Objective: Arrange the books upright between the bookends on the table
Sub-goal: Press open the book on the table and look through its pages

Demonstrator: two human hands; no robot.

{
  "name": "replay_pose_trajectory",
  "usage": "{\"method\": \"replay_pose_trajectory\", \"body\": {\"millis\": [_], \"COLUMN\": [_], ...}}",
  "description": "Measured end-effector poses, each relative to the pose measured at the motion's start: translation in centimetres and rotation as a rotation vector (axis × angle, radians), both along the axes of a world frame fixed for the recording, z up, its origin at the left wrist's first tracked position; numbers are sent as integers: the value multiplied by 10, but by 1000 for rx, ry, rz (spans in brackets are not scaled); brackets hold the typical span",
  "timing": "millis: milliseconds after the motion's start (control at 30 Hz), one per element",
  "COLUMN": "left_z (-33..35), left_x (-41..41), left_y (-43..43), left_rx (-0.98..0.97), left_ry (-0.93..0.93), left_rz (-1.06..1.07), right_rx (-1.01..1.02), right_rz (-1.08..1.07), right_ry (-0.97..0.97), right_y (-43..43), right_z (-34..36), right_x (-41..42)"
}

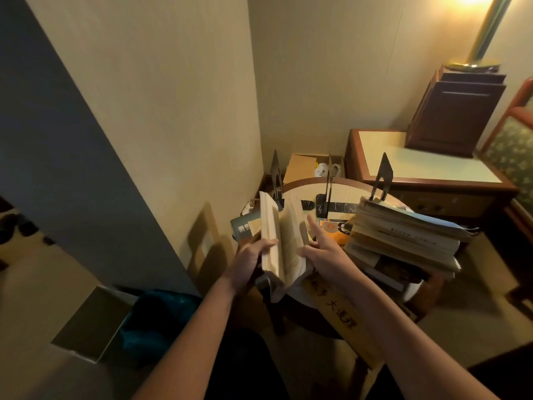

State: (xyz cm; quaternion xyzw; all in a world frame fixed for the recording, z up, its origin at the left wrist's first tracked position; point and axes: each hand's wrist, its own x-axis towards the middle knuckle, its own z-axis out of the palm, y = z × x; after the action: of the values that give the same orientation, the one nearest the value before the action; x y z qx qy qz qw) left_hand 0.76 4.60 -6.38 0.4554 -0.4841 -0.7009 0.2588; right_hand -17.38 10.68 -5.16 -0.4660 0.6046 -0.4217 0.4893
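Both my hands hold a thick cream-paged book point(284, 238) upright and partly fanned open above the near left edge of the small round table point(343, 187). My left hand point(249, 262) grips its left half, thumb on the page edges. My right hand point(321, 249) supports the right half with the thumb on the pages and fingers spread. Three black metal bookends stand at the table's far side: left bookend point(276, 176), middle bookend point(328, 183), right bookend point(383, 180). A tall slanting pile of books point(403, 241) lies flat on the table's right. An orange book point(334, 229) lies flat beneath.
A yellow book with black characters point(343, 316) hangs over the table's near edge. A grey-blue book point(243, 226) lies at the table's left. A low wooden cabinet point(427, 166) carries a dark box point(452, 114) and a lamp. A cardboard box point(302, 167) sits in the corner behind.
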Motion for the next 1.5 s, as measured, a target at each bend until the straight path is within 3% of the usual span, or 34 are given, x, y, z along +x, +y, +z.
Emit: {"method": "replay_pose_trajectory", "body": {"millis": [133,300,400,500,733,1000,1500], "left_z": [4,19,20,19,17,11,14], "left_x": [-13,-5,11,13,2,-4,-3], "left_y": [2,-8,-12,-8,-6,-6,-3], "left_rx": [-78,-340,-410,-426,-424,-396,-367], "left_ry": [-221,-320,-349,-363,-340,-330,-317], "left_rz": [31,-26,5,28,35,30,49], "right_rx": [96,195,306,365,389,413,263], "right_rz": [21,-60,-85,-130,-219,-337,-188], "right_ry": [-32,-78,29,99,-70,-109,-35], "right_y": [0,2,10,15,18,14,26], "right_z": [1,-18,-33,-47,-70,-77,-79], "right_x": [-9,-31,-42,-45,-51,-34,-45]}}
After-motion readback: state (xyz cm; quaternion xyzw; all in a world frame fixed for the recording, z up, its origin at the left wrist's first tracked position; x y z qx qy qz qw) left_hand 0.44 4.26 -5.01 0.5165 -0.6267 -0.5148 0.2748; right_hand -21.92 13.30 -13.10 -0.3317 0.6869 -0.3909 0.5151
